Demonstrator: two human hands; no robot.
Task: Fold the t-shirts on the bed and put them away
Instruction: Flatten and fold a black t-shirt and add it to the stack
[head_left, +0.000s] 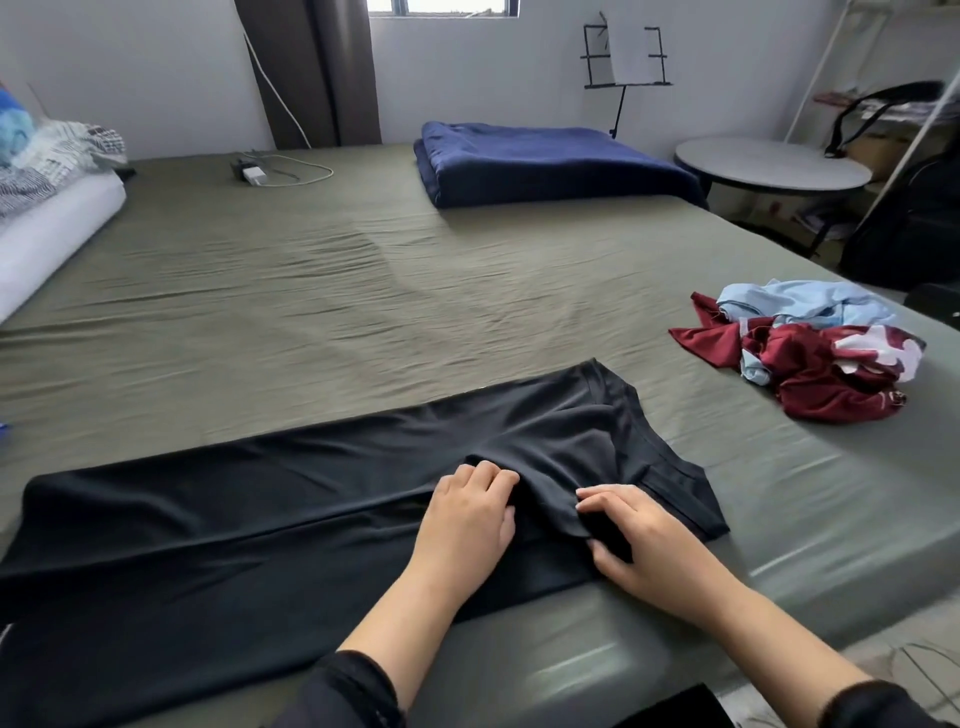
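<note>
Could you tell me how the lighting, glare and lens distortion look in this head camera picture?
Head view: soft daylight from the window at the top; pale glare streaks on the bed's near edge; wide-angle bending curves that edge and the white rack at right; the hands and black t-shirt are reasonably sharp, with only faint shadows.

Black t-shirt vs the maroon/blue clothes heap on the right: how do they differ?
The black t-shirt lies spread flat near the bed's front edge; the clothes heap sits crumpled by the right edge. The black t-shirt is gripped by both the left hand and right hand; the clothes heap is untouched. Both rest on the olive sheet.
</note>
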